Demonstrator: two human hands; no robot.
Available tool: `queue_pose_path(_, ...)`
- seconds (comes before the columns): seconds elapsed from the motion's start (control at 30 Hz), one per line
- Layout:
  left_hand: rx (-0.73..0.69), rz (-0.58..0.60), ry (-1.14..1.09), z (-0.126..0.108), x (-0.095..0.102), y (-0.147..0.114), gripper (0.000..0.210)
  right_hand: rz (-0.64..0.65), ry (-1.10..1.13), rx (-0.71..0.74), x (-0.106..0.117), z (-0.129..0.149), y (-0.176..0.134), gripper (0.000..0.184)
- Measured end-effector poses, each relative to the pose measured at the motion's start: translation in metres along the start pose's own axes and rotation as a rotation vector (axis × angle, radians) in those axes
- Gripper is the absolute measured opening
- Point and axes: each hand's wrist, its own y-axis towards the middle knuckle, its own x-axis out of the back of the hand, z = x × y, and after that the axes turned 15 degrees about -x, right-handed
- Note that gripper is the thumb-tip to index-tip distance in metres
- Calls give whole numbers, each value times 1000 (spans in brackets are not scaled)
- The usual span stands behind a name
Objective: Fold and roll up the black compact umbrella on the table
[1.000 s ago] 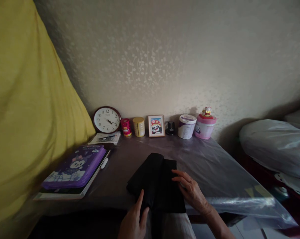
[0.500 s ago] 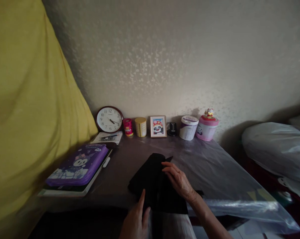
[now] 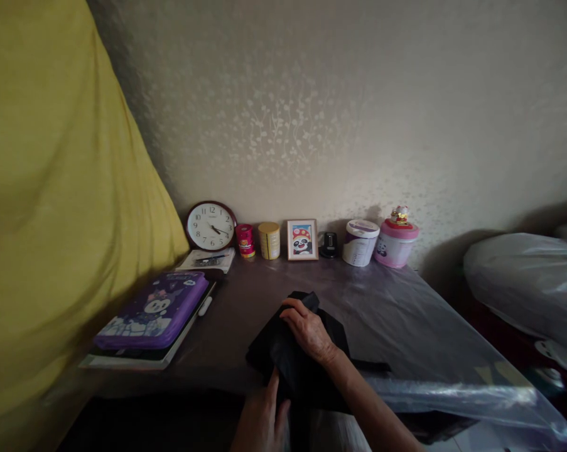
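Now reaches farther left than a moment ago across the loosely folded black cloth (image 3: pixel 287 361) with the bare right hand (image 3: pixel 306 329), seemingly turning its right side over, so apparently mid-fold; curls onto it, pinch or mere press impossible to tell. Touches the cloth's near edge with the bare left hand (image 3: pixel 259 417), forefinger and thumb spread. Keeps the cloth on the plastic-covered, purplish-grey table (image 3: pixel 396 333), with a flat purple cartoon-printed case (image 3: pixel 156 311) left of it. Hides the cloth's near right part behind the bare right forearm (image 3: pixel 370 402).

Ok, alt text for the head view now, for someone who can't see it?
The right hand lies on black fabric at the near edge of a table, the left hand at its lower left. A purple case lies left; a clock and framed panda picture stand behind.
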Motion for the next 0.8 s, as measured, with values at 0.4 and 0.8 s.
queue_pose_path(0.4, 12, -58, -5, -13, 6, -1, 67, 25, -80, 46, -9, -4, 1, 21)
queue_pose_path(0.8, -81, 31, 310, -7, -1, 0, 51, -7, -22, 40, -2, 2, -5, 22)
